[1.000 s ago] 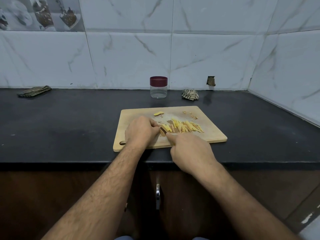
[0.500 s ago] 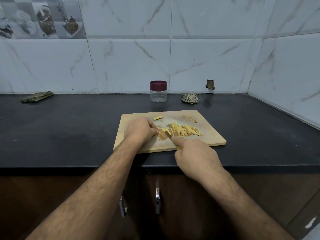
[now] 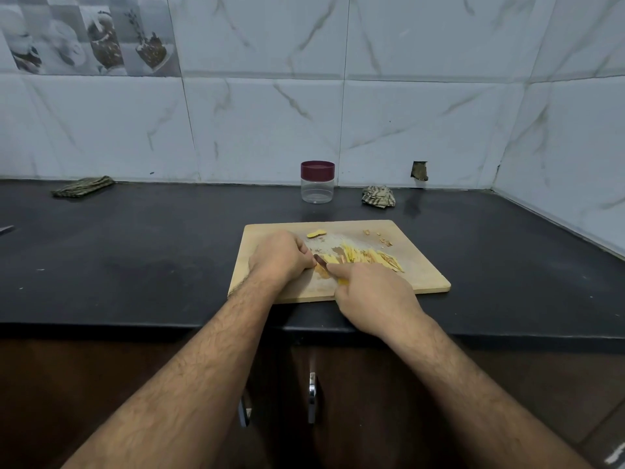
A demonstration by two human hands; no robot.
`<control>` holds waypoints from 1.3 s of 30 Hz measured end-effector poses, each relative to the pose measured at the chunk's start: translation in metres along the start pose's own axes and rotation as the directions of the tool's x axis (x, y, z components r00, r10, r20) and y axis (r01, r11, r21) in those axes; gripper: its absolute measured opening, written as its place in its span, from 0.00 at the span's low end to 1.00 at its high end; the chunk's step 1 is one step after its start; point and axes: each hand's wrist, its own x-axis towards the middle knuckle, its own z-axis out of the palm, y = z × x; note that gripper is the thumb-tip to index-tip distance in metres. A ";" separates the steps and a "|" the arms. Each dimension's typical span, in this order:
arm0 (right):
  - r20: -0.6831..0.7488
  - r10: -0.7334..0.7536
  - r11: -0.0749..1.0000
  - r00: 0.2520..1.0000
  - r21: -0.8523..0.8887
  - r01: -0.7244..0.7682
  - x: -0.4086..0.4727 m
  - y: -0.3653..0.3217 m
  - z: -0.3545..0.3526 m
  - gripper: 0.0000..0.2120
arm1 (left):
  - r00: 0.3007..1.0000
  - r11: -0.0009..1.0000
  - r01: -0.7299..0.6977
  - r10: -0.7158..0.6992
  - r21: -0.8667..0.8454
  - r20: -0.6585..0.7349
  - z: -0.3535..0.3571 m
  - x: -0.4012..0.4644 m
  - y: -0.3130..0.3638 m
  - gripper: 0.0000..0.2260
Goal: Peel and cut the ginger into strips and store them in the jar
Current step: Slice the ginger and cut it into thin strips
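Note:
A wooden cutting board point(image 3: 419, 265) lies on the black counter. On it, a pile of yellow ginger strips point(image 3: 368, 257) spreads to the right of my hands. My left hand point(image 3: 279, 257) has curled fingers holding a ginger piece down; the piece itself is mostly hidden. My right hand point(image 3: 372, 296) grips a yellow-handled knife point(image 3: 323, 262), index finger along the blade, tip at the ginger beside my left fingers. One uncut ginger slice point(image 3: 316, 234) lies at the board's back. A clear jar with a maroon lid point(image 3: 317, 181) stands shut behind the board by the wall.
Peel scraps point(image 3: 380, 238) lie at the board's back right. A crumpled cloth point(image 3: 378, 197) sits right of the jar, and a folded cloth point(image 3: 83, 186) lies at the far left by the wall. The tiled wall corners at the right; cabinet handles point(image 3: 311, 397) are below the counter edge.
The head camera has tilted, so the scene sits lower in view. Both hands stay at the ginger; the right hand and knife shifted slightly between cuts.

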 end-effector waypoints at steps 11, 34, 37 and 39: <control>0.039 -0.016 0.998 0.999 -0.067 0.019 0.010 0.000 0.001 0.25 | 1.000 1.000 0.019 -0.019 0.004 -0.004 0.002 0.003 -0.001 0.04; 0.057 -0.031 0.990 0.998 -0.133 0.038 -0.009 0.016 -0.004 0.25 | 1.000 1.000 0.008 -0.008 0.023 -0.007 0.000 0.000 0.000 0.04; 0.051 -0.027 0.992 0.998 -0.118 0.033 -0.014 0.019 -0.004 0.26 | 1.000 1.000 0.000 0.000 0.024 -0.014 0.001 -0.001 0.001 0.04; 0.045 -0.025 0.994 0.999 -0.108 0.030 -0.016 0.021 -0.005 0.26 | 1.000 1.000 -0.004 0.004 0.029 -0.020 0.001 -0.002 0.001 0.04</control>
